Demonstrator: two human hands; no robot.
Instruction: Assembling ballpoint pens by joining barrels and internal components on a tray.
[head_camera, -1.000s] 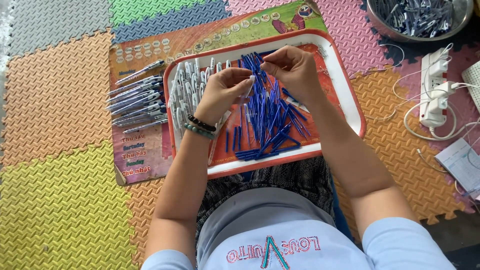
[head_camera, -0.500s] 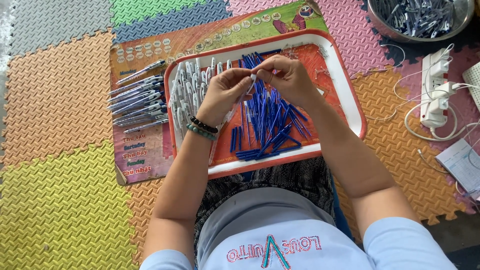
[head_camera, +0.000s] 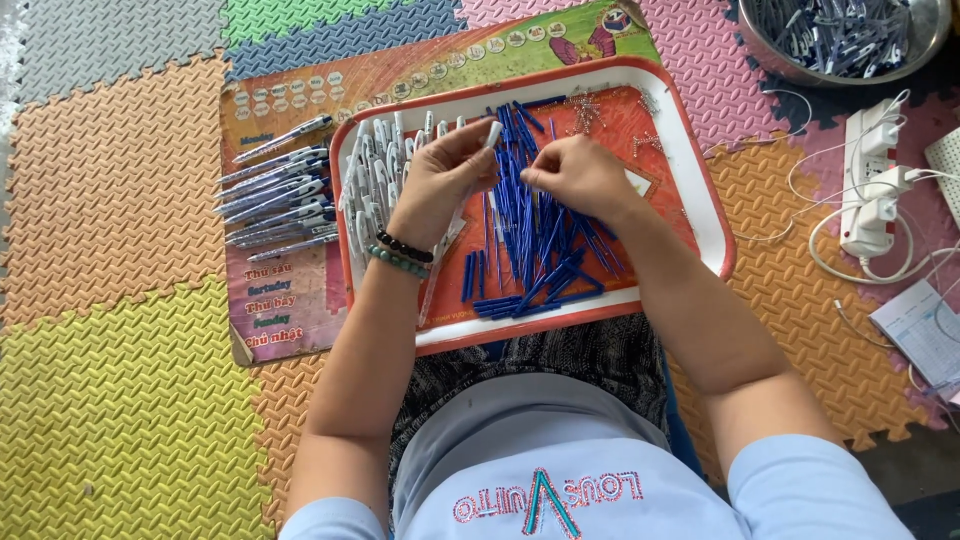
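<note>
A white pen barrel (head_camera: 488, 136) is pinched in the fingers of the left hand (head_camera: 440, 180), its tip pointing toward the right hand (head_camera: 575, 175), which sits just beside it with fingertips pressed together on something too thin to make out, likely a blue refill. Both hands hover over the middle of the orange tray (head_camera: 690, 160), whose white rim runs close behind them and curves round to the right.

A heap of blue refills (head_camera: 535, 250) lies under and below the right hand, spreading toward the tray's near rim. White pen barrels (head_camera: 375, 175) crowd the tray's left side, touching its left rim. The bare orange patch at the tray's right end is the freest room.

Left of the tray, assembled pens (head_camera: 270, 195) lie in a row on a printed mat (head_camera: 290, 310). A metal bowl (head_camera: 850, 40) of pen parts sits at the top right, well apart, with a white power strip (head_camera: 870, 185) and cables below it.
</note>
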